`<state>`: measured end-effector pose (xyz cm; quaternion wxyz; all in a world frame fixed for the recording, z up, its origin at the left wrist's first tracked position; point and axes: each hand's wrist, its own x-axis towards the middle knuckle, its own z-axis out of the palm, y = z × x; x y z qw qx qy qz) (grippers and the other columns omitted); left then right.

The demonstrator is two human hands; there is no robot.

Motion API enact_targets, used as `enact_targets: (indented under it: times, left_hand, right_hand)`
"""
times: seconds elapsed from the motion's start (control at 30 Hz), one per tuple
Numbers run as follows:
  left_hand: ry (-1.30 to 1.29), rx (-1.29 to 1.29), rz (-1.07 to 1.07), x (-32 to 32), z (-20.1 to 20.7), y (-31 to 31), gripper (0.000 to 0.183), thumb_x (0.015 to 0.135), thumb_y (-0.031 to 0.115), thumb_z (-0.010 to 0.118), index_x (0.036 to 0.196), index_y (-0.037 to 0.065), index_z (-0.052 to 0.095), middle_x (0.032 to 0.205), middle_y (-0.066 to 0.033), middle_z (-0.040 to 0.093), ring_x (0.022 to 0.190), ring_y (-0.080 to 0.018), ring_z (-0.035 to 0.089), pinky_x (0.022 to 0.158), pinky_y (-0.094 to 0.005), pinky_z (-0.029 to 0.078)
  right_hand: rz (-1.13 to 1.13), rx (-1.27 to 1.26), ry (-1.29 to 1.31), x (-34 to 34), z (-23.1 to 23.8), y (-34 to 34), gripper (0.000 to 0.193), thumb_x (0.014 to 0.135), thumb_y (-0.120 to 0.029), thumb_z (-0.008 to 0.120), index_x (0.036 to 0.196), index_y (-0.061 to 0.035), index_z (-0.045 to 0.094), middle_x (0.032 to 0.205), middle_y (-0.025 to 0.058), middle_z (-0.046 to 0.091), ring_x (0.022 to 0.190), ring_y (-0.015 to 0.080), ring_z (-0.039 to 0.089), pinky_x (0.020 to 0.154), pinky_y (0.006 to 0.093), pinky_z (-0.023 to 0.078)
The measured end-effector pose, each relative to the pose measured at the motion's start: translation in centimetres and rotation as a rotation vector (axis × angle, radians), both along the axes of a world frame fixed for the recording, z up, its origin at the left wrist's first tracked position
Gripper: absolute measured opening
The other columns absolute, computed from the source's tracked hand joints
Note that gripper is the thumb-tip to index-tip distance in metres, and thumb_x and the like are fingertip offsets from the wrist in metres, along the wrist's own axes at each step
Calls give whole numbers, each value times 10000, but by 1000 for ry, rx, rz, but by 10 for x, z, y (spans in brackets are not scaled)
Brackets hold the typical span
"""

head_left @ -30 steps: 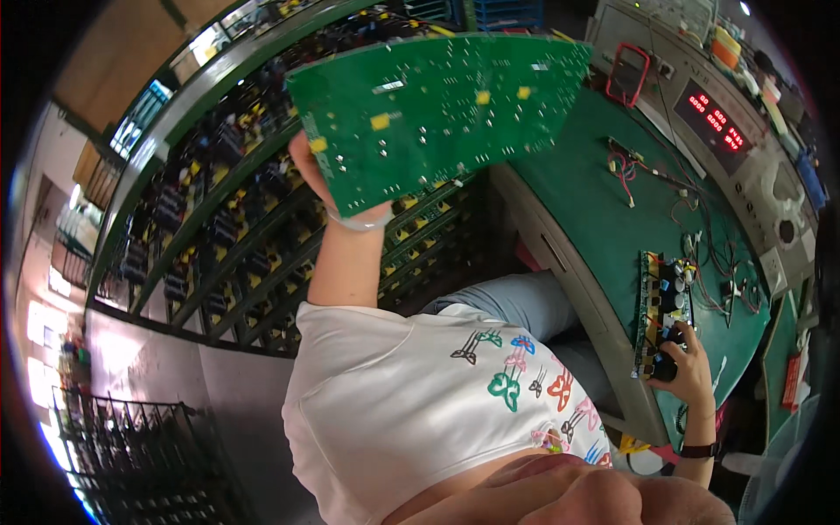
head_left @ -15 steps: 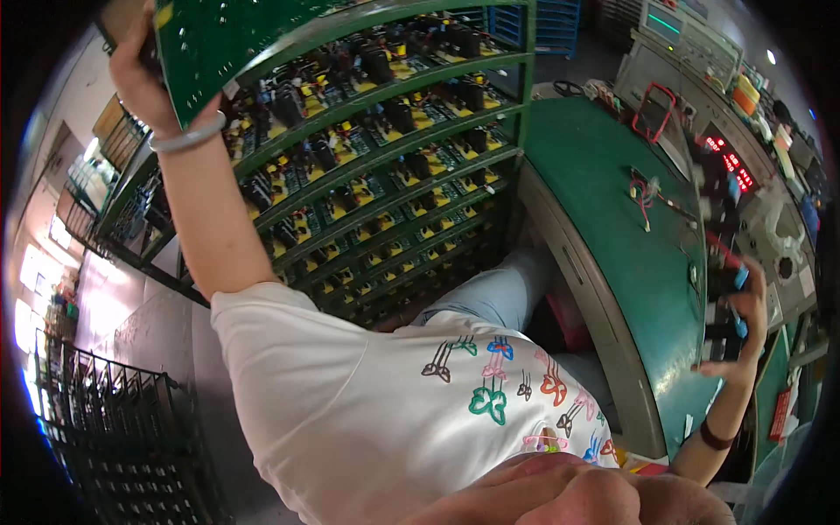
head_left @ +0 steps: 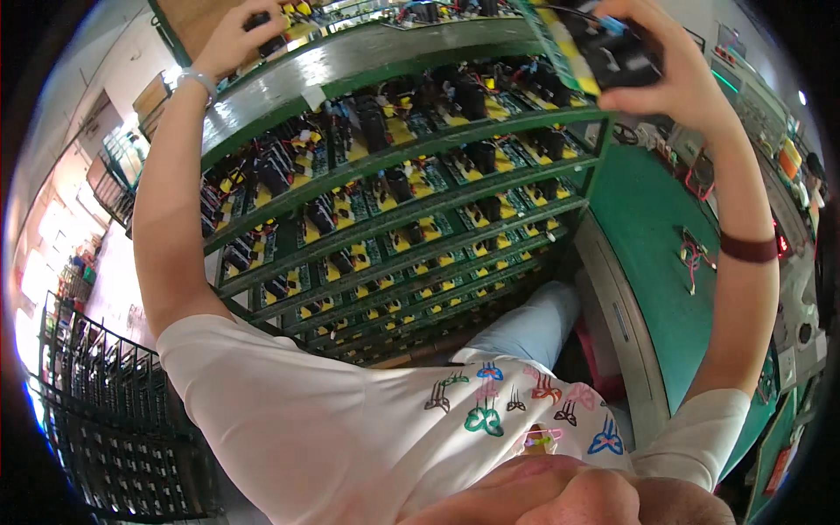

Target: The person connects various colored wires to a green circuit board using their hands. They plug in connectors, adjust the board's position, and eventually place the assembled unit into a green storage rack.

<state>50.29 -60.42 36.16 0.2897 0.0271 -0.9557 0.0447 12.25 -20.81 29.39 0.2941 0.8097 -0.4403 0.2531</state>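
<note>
Circuit board [head_left: 573, 39] up top right, above green rack [head_left: 394, 157], edge pinched in right hand [head_left: 674, 70]. Left hand [head_left: 241, 31] curled on dark part at top shelf. Keep board level, align w/ slot, support both edges, don't snag wires.

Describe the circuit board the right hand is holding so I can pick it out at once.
Start at the tall green rack full of boards, then look to its top right corner. There the right hand grips a green circuit board with yellow patches and black parts. Unlike the boards lying flat on the shelves, it is lifted clear and tilted on edge.
</note>
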Motion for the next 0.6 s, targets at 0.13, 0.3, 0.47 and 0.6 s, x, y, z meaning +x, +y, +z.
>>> enact_targets:
  times: [0.13,0.3,0.47,0.6]
  left_hand:
    - [-137,163,171,-3,2,-26,213,915,186,644,836,47,504,888,-7,455,841,-119,498,774,-272,411]
    - [-225,231,158,-9,-14,-52,244,874,213,665,794,63,490,835,16,412,746,-78,442,674,-253,379]
    - [-265,338,302,-1,-30,-55,256,853,211,676,777,71,475,779,18,397,729,-70,439,663,-249,372]
    - [-278,290,359,8,-27,-65,263,853,223,695,771,79,490,759,27,411,741,-74,455,677,-252,381]
  right_hand:
    - [89,315,-344,38,34,-85,667,611,-210,949,1145,-63,576,1210,96,582,1111,233,573,992,362,470]
    - [-27,457,-158,59,61,-185,749,624,-319,943,1206,-24,575,1084,132,656,1028,227,595,883,348,471]
    - [-70,754,-120,78,59,-260,875,644,-364,933,1326,7,528,1199,162,642,1089,272,604,898,372,481]
    - [-156,844,-28,101,66,-290,931,652,-375,934,1380,4,494,1223,167,635,1098,279,603,910,386,482]
